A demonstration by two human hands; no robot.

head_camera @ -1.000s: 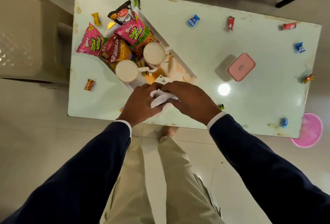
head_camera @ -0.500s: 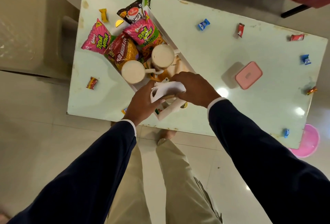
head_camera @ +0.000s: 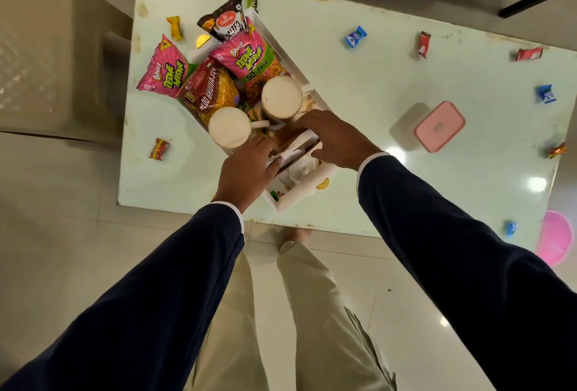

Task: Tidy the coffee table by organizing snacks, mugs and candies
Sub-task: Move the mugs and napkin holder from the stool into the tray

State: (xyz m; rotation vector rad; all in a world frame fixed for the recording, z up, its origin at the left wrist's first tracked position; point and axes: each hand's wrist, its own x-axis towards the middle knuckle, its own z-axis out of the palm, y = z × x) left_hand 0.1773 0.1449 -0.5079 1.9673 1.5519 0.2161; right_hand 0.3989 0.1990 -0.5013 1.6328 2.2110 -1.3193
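Hands have moved further into the tray (head_camera: 312,195) since the earlier frame. Left hand (head_camera: 249,169) pinches the mug (head_camera: 295,155) (white, tipped); right hand (head_camera: 334,138) grips its far side. Candies (head_camera: 355,36) lie scattered over open tabletop (head_camera: 359,103) rightward, some at the edge.

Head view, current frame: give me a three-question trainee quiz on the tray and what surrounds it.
1. True or false: both mugs stand inside the white tray.
2. Which item lies outside the tray? A) salted-peanuts packet B) pink lidded box C) aloo bhujia packet
3. Fill in: the left hand and right hand both hold a folded white ____.

Key: 1 true; 2 B; 3 cloth or napkin.
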